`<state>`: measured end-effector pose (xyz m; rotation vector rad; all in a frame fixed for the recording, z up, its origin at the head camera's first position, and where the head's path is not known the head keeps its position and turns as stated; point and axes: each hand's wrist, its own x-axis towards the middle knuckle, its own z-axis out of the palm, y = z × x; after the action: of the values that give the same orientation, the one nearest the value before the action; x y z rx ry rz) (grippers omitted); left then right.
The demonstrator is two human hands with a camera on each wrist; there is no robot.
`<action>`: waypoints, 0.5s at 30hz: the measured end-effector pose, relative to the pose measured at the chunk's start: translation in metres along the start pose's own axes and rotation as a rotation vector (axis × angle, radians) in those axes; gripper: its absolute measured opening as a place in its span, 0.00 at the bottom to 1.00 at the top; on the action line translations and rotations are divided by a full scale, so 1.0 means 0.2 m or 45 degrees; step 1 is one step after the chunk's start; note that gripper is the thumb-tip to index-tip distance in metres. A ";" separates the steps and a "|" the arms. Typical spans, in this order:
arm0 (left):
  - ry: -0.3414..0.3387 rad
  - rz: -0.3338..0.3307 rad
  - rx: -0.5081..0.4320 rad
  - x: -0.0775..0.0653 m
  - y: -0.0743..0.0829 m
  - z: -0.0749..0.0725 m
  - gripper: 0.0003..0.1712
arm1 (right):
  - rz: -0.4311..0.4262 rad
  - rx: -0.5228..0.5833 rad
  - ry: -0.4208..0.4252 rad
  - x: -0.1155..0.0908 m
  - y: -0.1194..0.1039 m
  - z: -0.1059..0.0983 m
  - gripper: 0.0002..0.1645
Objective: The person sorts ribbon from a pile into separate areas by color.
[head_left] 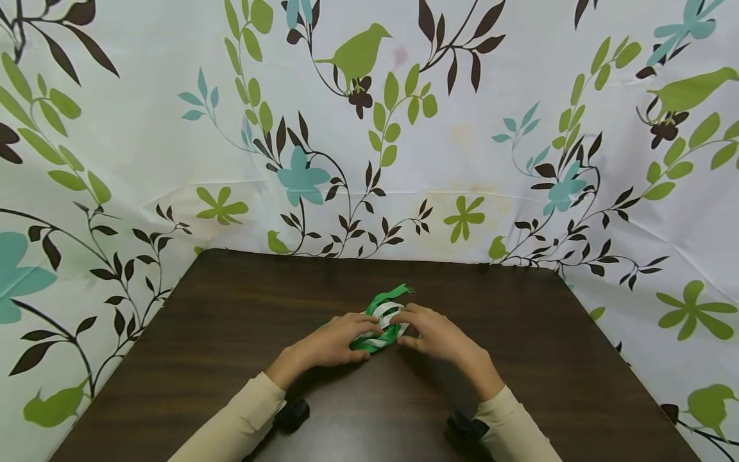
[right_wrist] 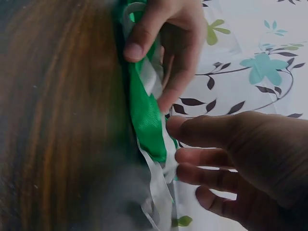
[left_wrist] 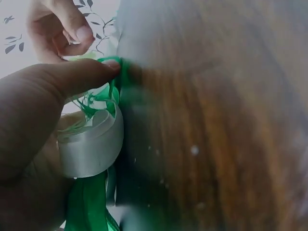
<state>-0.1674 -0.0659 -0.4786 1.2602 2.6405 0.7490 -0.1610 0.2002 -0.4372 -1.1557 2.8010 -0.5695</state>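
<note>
A bundle of green and white ribbon (head_left: pixel 385 299), twisted into a loop, lies on the dark table between both hands. My left hand (head_left: pixel 337 340) holds its left side, thumb at the near edge and fingers over the top. In the right wrist view, the thumb of that hand presses on the green ribbon (right_wrist: pixel 147 120). My right hand (head_left: pixel 441 337) hovers at the bundle's right side, its fingers loosely bent and fingertips close to the ribbon. A white ribbon coil (left_wrist: pixel 94 156) shows beneath the left thumb in the left wrist view. Loose white ends (right_wrist: pixel 161 192) trail past the right fingers.
The brown wood-grain table (head_left: pixel 231 308) reaches back to a white cloth (head_left: pixel 358 212) printed with leaves, flowers and birds. Dark wrist cameras (head_left: pixel 292 416) sit under the cream sleeves (head_left: pixel 237 417), near the tabletop.
</note>
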 end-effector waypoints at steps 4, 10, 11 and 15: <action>-0.036 -0.006 -0.070 -0.02 0.01 0.01 0.24 | -0.016 0.018 -0.046 0.02 -0.01 0.03 0.15; -0.075 0.040 -0.125 -0.02 0.01 0.01 0.15 | 0.046 0.052 -0.184 0.00 0.00 0.04 0.11; -0.077 0.042 -0.128 -0.02 0.01 0.01 0.15 | 0.049 0.044 -0.195 -0.01 0.00 0.04 0.11; -0.087 0.041 -0.122 -0.01 0.01 0.00 0.13 | 0.041 0.020 -0.199 0.00 0.01 0.06 0.10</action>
<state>-0.1649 -0.0667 -0.4771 1.2827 2.5047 0.8114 -0.1598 0.1973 -0.4479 -1.0988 2.6736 -0.4763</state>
